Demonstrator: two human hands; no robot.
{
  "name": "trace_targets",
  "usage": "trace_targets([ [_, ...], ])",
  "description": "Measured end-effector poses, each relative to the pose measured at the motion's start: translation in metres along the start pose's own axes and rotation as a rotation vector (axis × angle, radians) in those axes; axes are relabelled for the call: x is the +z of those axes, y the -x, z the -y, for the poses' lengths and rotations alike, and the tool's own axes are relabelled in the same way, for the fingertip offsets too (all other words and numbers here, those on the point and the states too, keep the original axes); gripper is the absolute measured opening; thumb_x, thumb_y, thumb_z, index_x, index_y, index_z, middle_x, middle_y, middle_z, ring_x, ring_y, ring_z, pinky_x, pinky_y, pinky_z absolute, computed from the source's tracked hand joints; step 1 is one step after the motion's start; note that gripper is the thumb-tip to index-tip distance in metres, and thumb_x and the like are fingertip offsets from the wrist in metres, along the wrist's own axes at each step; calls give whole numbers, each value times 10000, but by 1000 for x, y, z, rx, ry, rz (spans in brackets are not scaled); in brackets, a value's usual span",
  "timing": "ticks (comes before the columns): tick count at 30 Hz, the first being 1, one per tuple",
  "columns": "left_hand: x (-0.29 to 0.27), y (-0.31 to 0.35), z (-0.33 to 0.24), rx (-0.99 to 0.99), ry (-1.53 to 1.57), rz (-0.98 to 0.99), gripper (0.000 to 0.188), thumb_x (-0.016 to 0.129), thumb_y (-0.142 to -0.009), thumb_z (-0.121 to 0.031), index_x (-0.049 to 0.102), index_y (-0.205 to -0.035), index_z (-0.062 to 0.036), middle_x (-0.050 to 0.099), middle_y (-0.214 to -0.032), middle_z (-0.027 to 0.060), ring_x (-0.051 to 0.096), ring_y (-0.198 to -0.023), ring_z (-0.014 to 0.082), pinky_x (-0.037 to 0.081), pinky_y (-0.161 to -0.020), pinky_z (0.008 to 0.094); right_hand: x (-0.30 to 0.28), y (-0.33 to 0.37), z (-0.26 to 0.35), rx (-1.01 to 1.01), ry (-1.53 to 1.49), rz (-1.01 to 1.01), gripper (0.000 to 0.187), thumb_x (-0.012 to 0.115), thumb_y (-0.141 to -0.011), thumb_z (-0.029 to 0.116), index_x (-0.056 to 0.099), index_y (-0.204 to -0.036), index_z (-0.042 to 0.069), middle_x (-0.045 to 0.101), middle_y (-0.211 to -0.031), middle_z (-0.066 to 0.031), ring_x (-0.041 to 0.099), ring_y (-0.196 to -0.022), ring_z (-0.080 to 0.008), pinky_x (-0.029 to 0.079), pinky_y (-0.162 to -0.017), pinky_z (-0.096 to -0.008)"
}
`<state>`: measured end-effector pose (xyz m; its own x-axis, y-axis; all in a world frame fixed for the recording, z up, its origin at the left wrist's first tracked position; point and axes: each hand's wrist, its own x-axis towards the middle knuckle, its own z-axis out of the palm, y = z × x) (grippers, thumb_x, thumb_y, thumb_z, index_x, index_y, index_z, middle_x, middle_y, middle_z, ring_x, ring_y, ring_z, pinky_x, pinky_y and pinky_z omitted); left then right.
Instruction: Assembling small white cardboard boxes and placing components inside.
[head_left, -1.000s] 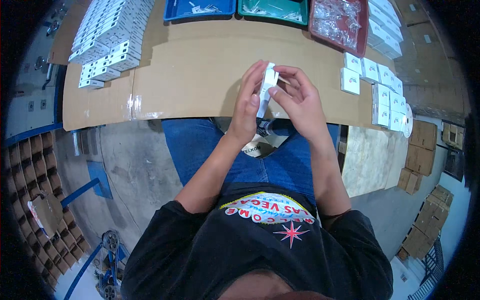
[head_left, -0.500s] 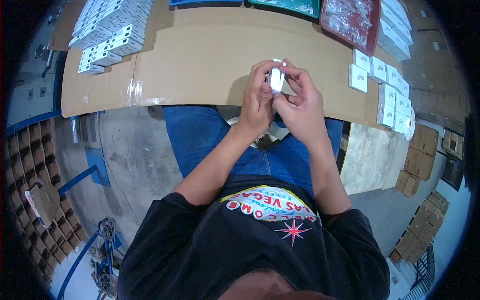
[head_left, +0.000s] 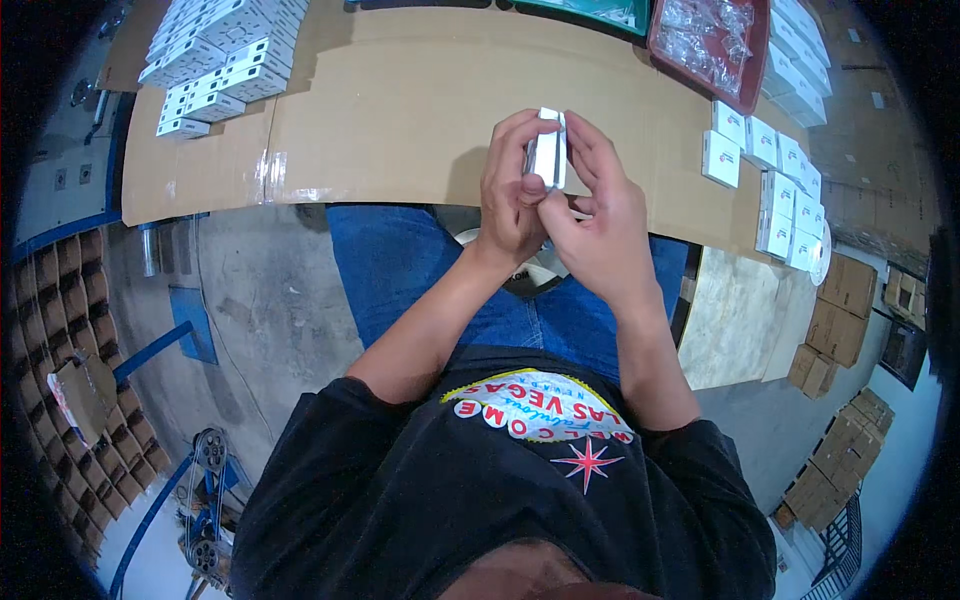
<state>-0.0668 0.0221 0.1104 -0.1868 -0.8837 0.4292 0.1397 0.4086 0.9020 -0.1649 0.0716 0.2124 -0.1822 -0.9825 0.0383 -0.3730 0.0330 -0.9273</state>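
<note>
Between my two hands, just above the near edge of the cardboard-covered table (head_left: 400, 130), a small white box (head_left: 547, 150) is held with a narrow side facing up. My left hand (head_left: 512, 190) wraps its left side, with the thumb near the lower end. From the right, my right hand (head_left: 600, 205) closes on the box, fingers along the far right side and thumb near its lower end. The palms hide much of the box, so I cannot tell whether its flap is closed.
Stacked white boxes (head_left: 225, 60) stand at the far left. Smaller white boxes (head_left: 720, 158) line the right side. At the back are a red tray (head_left: 665, 62) of clear plastic packets and a green tray (head_left: 570, 14). Brown cartons (head_left: 840, 300) sit beyond the table's right.
The white box shows more of its narrow side and stands farther out between my hands. My right fingers have moved from its top end to its right side.
</note>
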Motion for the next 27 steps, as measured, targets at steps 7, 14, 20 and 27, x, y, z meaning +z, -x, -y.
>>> trace_targets([
  [7, 7, -6, -13, -534, 556, -185, 807, 140, -1056, -728, 513, -1405, -104, 620, -1267, 107, 619, -1155, 209, 517, -993, 374, -9, -1, -18, 6, -89, 51, 627, 703, -884, 62, 500, -1476, 39, 539, -1494, -245, 530, -1404, -372, 538, -1076, -473],
  [14, -4, -13, -12, -939, 1001, -211, 822, 148, -1044, -746, 486, -1470, -129, 654, -1281, 118, 640, -1183, 249, 559, -993, 400, -17, 6, -28, -168, 322, 177, 451, 761, -867, 111, 683, -1309, 73, 576, -1488, -170, 554, -1386, -352, 489, -1104, -416],
  [20, -10, -9, -8, -1092, 943, -38, 808, 218, -1035, -763, 483, -1471, -136, 642, -1313, 142, 647, -1197, 263, 576, -981, 418, -17, 4, -35, -191, 402, 141, 367, 758, -888, 153, 715, -1242, 67, 641, -1415, -143, 639, -1275, -329, 525, -1056, -428],
  [27, -3, -1, -5, -998, 919, 41, 735, 331, -1046, -712, 461, -1505, -154, 621, -1332, 105, 683, -1149, 254, 624, -930, 420, -19, -2, -36, -104, 247, 14, 260, 743, -931, 170, 747, -1164, 54, 706, -1301, -147, 718, -1113, -325, 579, -963, -401],
])
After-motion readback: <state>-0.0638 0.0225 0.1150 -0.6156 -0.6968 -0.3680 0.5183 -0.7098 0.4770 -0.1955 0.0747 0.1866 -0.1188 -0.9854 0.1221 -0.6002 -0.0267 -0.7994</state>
